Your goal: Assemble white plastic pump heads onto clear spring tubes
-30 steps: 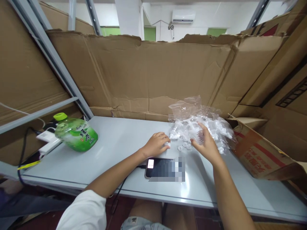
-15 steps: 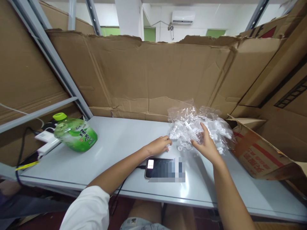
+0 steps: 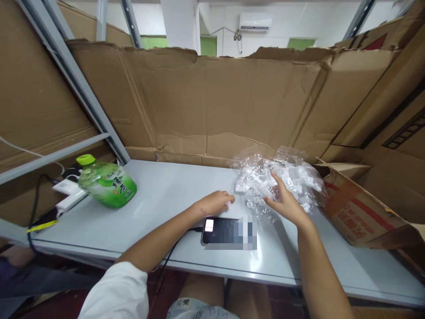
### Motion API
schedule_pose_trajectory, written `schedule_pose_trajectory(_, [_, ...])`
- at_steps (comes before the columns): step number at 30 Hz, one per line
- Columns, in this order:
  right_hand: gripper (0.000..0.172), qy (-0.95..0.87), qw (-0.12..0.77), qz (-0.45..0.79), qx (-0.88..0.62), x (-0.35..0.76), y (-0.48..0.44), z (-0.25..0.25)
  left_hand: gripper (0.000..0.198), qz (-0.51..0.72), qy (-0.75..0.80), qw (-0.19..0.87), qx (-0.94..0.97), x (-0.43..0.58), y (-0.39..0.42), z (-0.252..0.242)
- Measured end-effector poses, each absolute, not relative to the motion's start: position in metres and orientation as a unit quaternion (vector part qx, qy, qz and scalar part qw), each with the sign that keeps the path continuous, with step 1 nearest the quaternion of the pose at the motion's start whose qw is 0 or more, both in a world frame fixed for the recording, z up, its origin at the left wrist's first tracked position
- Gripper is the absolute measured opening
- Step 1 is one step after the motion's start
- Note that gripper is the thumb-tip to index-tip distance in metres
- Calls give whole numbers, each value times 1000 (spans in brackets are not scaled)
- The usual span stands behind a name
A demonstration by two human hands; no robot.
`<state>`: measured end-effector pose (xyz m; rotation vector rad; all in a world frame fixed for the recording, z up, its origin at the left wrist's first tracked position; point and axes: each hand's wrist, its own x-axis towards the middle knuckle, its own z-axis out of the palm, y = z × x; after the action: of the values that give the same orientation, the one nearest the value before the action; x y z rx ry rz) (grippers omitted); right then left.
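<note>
My left hand (image 3: 216, 202) rests low over the table with its fingers curled and pressed together; whatever they may hold is hidden. To its right lies a clear plastic bag (image 3: 247, 165) filled with small white plastic parts (image 3: 300, 175). A few round white pieces (image 3: 249, 204) show at the bag's near edge, between my hands. My right hand (image 3: 288, 204) is at the front of the bag, thumb and index finger spread wide, its other fingers partly out of sight. Just below my left hand is a phone (image 3: 221, 232) with a cable plugged into its left end.
A green tea bottle (image 3: 108, 184) stands tilted at the table's left, beside white chargers (image 3: 68, 195) and cables. An opened cardboard box (image 3: 365, 217) sits right of the bag. Cardboard walls (image 3: 206, 102) enclose the back and sides of the grey table (image 3: 159, 190).
My left hand has drawn slightly left, away from the bag. The bag's upper film has sunk and spread somewhat. My right hand stays at the bag, nearly unmoved.
</note>
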<state>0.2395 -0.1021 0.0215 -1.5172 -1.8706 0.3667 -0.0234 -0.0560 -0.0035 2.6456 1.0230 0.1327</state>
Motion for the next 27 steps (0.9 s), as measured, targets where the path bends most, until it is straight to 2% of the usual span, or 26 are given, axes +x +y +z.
schedule_pose_trajectory(5, [77,-720,297,150,-609,239,-102,21,18,40,345,160,924,-25,-54,-7])
schedule_pose_trajectory(9, [76,-723,276,151,-615,241,-101,21,23,88,345,185,916,-27,-55,0])
schedule_pose_trajectory(14, [72,-763,286,137,-563,236,-104,23,24,303,324,255,859,-33,-54,42])
schedule_pose_trajectory(19, [71,-812,303,106,-488,224,-114,30,22,444,359,216,792,-45,-47,82])
schedule_pose_trajectory(23, [68,-821,300,81,-479,220,-117,33,23,439,382,211,786,-53,-47,94])
schedule_pose_trajectory(27, [67,-822,305,80,-475,220,-117,33,27,397,340,231,821,-55,-53,100])
